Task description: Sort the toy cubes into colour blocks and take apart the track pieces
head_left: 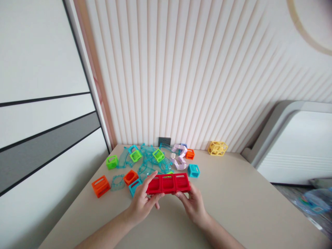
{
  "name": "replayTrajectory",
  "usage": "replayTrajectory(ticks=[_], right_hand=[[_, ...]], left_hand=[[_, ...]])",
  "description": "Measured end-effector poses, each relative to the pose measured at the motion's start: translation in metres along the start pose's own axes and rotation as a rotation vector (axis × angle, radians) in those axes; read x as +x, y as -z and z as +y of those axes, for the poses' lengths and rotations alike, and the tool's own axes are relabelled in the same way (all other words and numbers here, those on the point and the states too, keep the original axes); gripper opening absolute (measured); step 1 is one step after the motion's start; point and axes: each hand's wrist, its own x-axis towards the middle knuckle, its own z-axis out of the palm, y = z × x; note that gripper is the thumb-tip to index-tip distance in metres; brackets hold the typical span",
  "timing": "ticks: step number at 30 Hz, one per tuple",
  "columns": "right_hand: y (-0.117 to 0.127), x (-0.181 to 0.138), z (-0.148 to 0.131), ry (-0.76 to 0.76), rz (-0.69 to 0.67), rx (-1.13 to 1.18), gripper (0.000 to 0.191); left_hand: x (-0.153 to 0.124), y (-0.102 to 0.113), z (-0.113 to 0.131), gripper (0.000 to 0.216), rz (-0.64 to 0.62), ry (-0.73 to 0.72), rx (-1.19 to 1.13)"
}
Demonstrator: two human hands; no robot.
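A row of three joined red cube frames [168, 183] is held just above the beige table [233, 207]. My left hand [142, 202] grips its left end, thumb on top and fingers below. My right hand [193, 204] pinches its right end from underneath. Behind the red row lies a heap of translucent teal track pieces [149, 162] with green cube frames [158, 155] among them. Orange cube frames [100, 186] and a teal cube frame [193, 170] lie around the hands.
A yellow cube frame [217, 148] stands at the back near the ribbed wall [194, 69]. A lilac chain of blocks [178, 157] lies behind the red row. A white and grey appliance [295, 145] stands to the right, a panelled wall [44, 114] to the left.
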Motion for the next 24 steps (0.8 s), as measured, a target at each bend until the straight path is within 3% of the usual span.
replayTrajectory(ticks=[7, 13, 18, 24], right_hand=[[-0.002, 0.000, -0.003, -0.081, -0.003, 0.017, 0.016], [-0.006, 0.011, -0.015, -0.295, 0.071, 0.193, 0.028], [-0.006, 0.017, -0.018, -0.434, 0.029, 0.345, 0.039], [-0.007, 0.020, -0.020, -0.477, -0.051, 0.432, 0.044]], left_hand=[[0.001, -0.001, 0.001, 0.072, 0.008, -0.012, 0.038], [-0.005, -0.004, -0.011, 0.081, -0.006, -0.068, 0.097], [0.000, -0.008, -0.008, 0.080, 0.029, 0.033, 0.000], [0.007, -0.007, 0.004, 0.082, 0.124, 0.099, 0.018]])
